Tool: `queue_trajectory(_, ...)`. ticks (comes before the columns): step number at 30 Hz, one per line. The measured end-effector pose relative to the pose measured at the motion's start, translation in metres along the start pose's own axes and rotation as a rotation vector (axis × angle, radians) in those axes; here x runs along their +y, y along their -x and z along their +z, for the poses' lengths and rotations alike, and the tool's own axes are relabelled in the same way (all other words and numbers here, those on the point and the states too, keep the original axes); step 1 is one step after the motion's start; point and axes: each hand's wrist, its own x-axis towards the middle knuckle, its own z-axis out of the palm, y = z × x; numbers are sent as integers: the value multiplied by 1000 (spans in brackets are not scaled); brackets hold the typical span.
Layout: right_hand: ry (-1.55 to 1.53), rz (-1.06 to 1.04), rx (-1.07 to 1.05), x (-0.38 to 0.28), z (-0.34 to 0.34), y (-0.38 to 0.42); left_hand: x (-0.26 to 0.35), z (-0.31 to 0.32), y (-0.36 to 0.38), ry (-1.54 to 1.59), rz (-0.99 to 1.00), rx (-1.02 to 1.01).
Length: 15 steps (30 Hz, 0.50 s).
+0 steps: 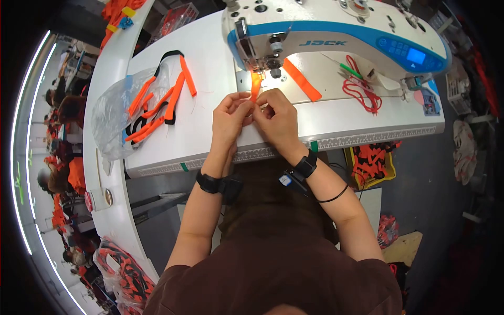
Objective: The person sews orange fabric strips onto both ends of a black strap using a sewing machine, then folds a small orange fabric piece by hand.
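Observation:
Both hands meet just in front of the needle area of a white and blue sewing machine (336,42). My left hand (229,118) pinches the near end of an orange fabric strip (255,85), its fingers closed. Closed on the same strip from the other side is my right hand (278,118). The strip runs from my fingertips up to the machine's lit presser foot area. Just right of the needle, a second orange strip (303,80) lies on the machine bed. What exactly my fingertips cover is hidden.
Orange and black straps (170,97) lie on a clear plastic bag (113,115) at the left. Red cord (362,94) and a green-handled tool (350,70) rest at the right. A yellow crate (391,170) of orange pieces stands below the table's right side. Several people sit far left.

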Motion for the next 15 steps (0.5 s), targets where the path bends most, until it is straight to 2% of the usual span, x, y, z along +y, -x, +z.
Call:
queue_trajectory(5, 19, -27, -20, -3, 1, 1, -10, -4, -8, -9, 2, -7)
queue_trajectory(10, -15, -23, -28, -2, 1, -1, -21, 1, -4, 46, 201, 8)
queue_trajectory(15, -99, 53, -106, 3, -12, -13, -19, -7, -8, 27, 131, -21)
